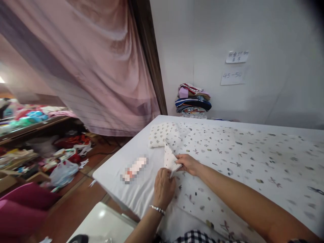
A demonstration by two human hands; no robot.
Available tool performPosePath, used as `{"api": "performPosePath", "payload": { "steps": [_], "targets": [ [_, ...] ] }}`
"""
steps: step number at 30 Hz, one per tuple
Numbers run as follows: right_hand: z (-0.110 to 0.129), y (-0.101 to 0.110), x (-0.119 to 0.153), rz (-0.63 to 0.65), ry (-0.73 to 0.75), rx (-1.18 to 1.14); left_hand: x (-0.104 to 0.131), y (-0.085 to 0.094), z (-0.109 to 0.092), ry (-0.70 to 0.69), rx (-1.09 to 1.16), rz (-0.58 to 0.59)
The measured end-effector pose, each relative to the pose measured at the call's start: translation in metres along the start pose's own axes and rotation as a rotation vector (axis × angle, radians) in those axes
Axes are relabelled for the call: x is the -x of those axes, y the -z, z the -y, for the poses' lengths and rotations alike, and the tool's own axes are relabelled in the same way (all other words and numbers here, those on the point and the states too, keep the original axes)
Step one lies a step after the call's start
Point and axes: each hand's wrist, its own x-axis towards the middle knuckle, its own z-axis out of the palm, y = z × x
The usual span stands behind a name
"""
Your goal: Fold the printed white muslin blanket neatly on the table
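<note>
A white printed cloth (222,152) with small plant motifs is spread over the table and hangs toward me at the front. Its left end is turned up into a pointed fold between my hands. My right hand (188,164) pinches the fold's edge between thumb and fingers. Closed on the same cloth just below and to the left is my left hand (164,189), wearing a bracelet on the wrist. Behind the fold, a small pillow-like piece (162,134) with grey prints lies at the cloth's left end. A blurred-out pinkish item (135,169) rests on the table to the left.
The white-covered table (113,165) has its left corner near a pink curtain (113,67). A stack of folded fabrics (193,101) stands by the wall. On the floor at left are a plastic bag (64,172) and boxes. A white surface (101,222) sits low in front.
</note>
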Motion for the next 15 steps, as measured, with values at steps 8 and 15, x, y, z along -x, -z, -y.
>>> {"api": "performPosePath", "payload": {
  "steps": [8, 15],
  "targets": [
    [-0.007, -0.006, 0.015, 0.015, 0.069, 0.198, -0.068, 0.019, 0.020, 0.328, 0.241, 0.138],
    [-0.015, -0.007, 0.017, 0.035, 0.158, 0.416, -0.179, -0.031, 0.055, 0.544, 0.278, 0.343]
  ]
}}
